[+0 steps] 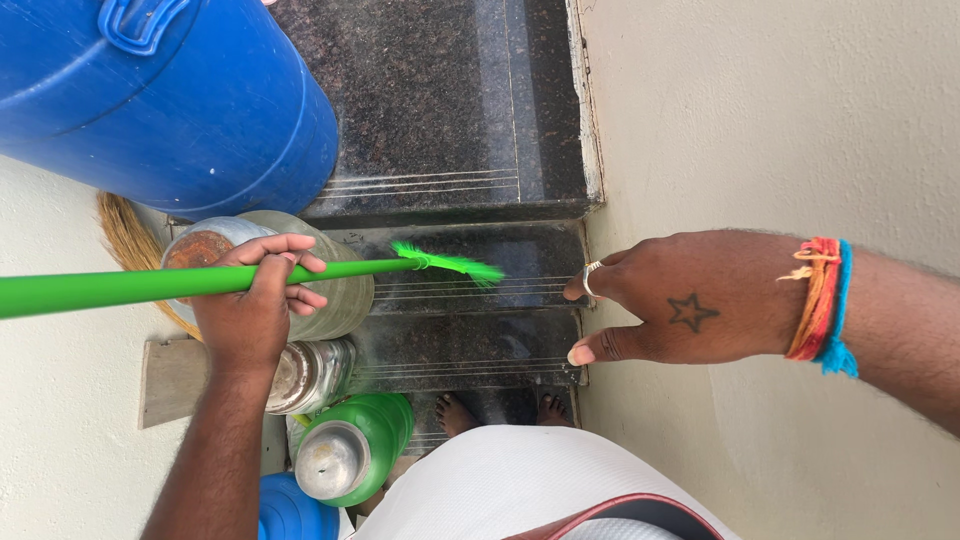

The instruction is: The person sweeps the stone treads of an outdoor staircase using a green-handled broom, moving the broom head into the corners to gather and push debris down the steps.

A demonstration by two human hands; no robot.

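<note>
Your left hand (255,300) is closed around the green broom handle (150,286), fingers wrapped over the top of the shaft. The handle's long axis runs almost level across the view, from the left edge toward the middle, and its green bristle tip (450,264) points right, over the dark granite steps (470,340). Your right hand (670,298) holds nothing: it lies open and flat against the pale wall (780,120), fingertips at the edge of the steps (a ring on one finger, threads of orange, red and blue at the wrist). A blue barrel (170,100) stands at upper left. Below your left hand, a steel pot (310,372) and a green pot with a steel lid (350,450) line the left side of the steps. Your bare feet (455,410) show on a lower step.
</note>
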